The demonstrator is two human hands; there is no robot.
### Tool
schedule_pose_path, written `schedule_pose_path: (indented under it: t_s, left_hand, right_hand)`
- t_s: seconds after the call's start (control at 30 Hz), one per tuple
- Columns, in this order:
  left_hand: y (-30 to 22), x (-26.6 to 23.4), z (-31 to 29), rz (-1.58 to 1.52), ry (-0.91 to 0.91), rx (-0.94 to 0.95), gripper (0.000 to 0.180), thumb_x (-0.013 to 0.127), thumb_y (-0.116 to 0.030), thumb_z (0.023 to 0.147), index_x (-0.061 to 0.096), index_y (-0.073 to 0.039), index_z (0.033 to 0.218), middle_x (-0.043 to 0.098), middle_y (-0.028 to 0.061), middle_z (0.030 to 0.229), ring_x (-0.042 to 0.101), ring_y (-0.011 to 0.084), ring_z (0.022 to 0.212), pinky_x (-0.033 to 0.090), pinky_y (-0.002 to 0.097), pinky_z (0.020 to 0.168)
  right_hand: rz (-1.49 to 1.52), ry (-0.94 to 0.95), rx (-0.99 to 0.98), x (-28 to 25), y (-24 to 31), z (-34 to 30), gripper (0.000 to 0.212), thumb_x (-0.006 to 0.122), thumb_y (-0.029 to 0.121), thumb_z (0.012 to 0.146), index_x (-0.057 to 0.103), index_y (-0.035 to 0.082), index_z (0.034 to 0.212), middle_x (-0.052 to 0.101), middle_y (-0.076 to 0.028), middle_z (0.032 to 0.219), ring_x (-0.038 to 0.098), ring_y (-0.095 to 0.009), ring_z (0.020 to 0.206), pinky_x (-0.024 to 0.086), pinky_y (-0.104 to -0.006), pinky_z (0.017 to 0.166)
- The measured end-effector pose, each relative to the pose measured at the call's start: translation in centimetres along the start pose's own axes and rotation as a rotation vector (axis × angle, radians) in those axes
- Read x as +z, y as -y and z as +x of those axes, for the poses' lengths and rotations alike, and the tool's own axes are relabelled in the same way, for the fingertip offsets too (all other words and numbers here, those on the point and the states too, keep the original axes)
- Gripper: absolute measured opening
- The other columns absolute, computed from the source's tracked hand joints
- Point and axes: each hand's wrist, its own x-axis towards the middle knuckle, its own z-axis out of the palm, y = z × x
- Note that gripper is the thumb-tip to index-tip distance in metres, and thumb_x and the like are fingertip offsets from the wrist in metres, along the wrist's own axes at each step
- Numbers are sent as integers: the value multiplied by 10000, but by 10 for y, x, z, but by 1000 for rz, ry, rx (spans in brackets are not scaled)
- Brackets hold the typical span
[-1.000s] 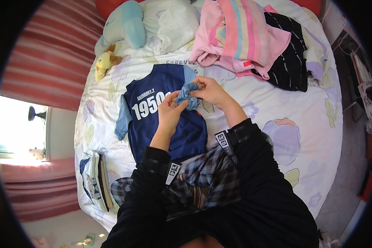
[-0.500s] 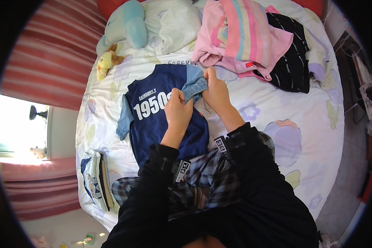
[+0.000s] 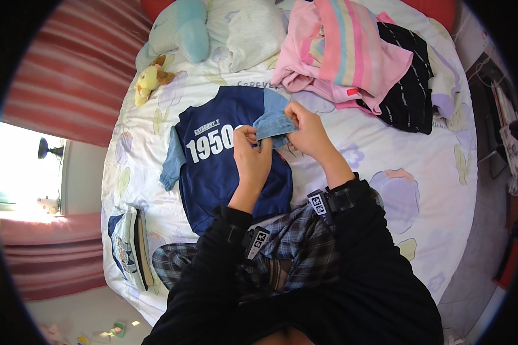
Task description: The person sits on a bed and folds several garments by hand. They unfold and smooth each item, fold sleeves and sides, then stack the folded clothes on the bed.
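Note:
A navy sweatshirt [image 3: 230,178] with white printing and light-blue denim sleeves lies spread on the bed in front of me. Its right-hand sleeve [image 3: 272,122] is folded in toward the body, and both my hands grip the cuff end. My left hand [image 3: 252,158] pinches the cuff's left edge, its fingers closed over the shirt's printing. On the cuff's other side, my right hand [image 3: 309,131] is closed on the denim. The left-hand sleeve [image 3: 173,158] lies loose on the sheet, pointing down and outward.
Pink striped clothing [image 3: 345,57] is heaped at the far right over black garments [image 3: 411,80]. A folded stack of clothes [image 3: 129,247] sits at the bed's left edge. A yellow plush toy [image 3: 149,81] and a teal plush [image 3: 190,34] lie at the far left. Plaid-covered legs [image 3: 299,241] border the sweatshirt's hem.
The sleeve's cuff has been turned and spread out between my hands, showing more denim. My right hand has shifted down and to the right; my left has moved slightly right.

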Motion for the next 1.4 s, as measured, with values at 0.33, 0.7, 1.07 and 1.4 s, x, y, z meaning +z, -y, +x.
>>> schedule_pose_path:
  t_s: [0.33, 0.7, 1.07, 1.4]
  left_hand:
    - [0, -17, -10, -25, 505, -105, 215, 650, -54, 721, 440, -37, 678, 388, 4, 541, 353, 91, 502, 327, 236, 468]
    - [148, -179, 5, 473, 459, -671, 401, 669, -272, 754, 553, 2, 1023, 609, 64, 774, 572, 144, 690, 464, 272, 638]
    - [273, -276, -8, -293, -519, -1322, 397, 675, -380, 748, 497, -85, 945, 426, 31, 744, 422, 154, 621, 381, 296, 539]
    - [272, -266, 8, -375, -580, -1216, 235, 637, -135, 776, 521, -46, 960, 497, 61, 774, 510, 156, 707, 486, 286, 611]
  right_hand:
    - [-262, 7, -212, -13, -16, -1, 245, 512, -113, 632, 534, 55, 810, 461, -50, 722, 521, -185, 671, 420, -297, 554]
    - [-1023, 15, 680, -65, -33, -3, 386, 611, 110, 704, 561, 15, 1074, 468, -165, 1207, 519, -325, 1037, 404, -364, 901]
    - [-388, -436, 32, -36, -36, 13, 556, 532, 30, 748, 336, 12, 1269, 426, -224, 1197, 533, -274, 927, 421, -353, 831]
    - [-347, -163, 118, 14, -24, 12, 452, 532, 50, 803, 397, 76, 1233, 527, -117, 1065, 582, -162, 787, 460, -271, 673]
